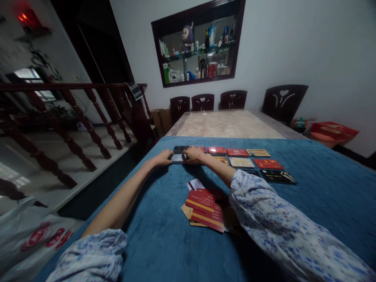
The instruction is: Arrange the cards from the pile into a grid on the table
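At the far left of the laid-out cards, my left hand (162,157) grips the left edge of a pale stack of cards (178,158). My right hand (195,155) closes on the same stack from the right, its fingertips partly hidden. Just behind it lies a dark stack of cards (181,149). Rows of card stacks run to the right, among them a red stack (216,150), a cream stack (241,162) and a black stack (278,176). Nearer me is a loose, overlapping pile of red cards (205,205), with a white striped card (194,184) at its top edge.
A blue cloth (155,235) covers the near part of the table; its stone top (226,123) shows beyond. Dark chairs (202,102) stand at the far end. To the left are a wooden railing (94,137) and a white plastic bag (32,239).
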`<state>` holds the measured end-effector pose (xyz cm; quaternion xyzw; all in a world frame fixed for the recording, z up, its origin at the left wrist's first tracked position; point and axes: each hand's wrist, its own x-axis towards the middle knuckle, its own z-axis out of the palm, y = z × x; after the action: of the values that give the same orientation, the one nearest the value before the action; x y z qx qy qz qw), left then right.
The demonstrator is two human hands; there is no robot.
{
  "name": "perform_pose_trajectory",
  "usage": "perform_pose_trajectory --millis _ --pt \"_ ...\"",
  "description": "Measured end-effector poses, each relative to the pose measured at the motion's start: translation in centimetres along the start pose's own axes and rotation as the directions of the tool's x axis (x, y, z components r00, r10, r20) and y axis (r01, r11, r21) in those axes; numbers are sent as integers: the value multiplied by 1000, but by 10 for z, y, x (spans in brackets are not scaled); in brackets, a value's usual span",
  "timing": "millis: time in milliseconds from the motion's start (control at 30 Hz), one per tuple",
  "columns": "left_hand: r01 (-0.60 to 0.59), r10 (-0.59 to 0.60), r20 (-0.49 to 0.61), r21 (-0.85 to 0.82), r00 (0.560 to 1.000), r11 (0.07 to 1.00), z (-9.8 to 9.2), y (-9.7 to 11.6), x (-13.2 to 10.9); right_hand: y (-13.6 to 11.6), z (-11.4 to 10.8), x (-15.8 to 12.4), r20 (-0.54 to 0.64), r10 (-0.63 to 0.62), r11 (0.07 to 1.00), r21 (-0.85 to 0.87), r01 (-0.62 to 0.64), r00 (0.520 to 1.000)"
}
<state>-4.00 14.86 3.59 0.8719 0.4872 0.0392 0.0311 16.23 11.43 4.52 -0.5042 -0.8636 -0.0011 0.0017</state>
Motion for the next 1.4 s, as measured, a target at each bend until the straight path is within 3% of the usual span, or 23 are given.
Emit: perform_pose_trajectory --millis 467,900,1100,1400 --pt "-15 15 6 -23 1000 1000 0 -1 -3 -4 0 -1 -4 11 1000 6 -11 1000" --pt "-42 26 -180 -86 983 995 8 -4 -19 4 -8 -19 -95 -11 999 -35 8 995" --pt "-97 57 -286 -127 956 987 11 8 -35 0 -18 -38 -158 -31 999 -48 24 987" --pt "-156 103 -323 -145 941 977 16 41 -58 -4 -22 -78 -213 -38 999 -45 29 976"
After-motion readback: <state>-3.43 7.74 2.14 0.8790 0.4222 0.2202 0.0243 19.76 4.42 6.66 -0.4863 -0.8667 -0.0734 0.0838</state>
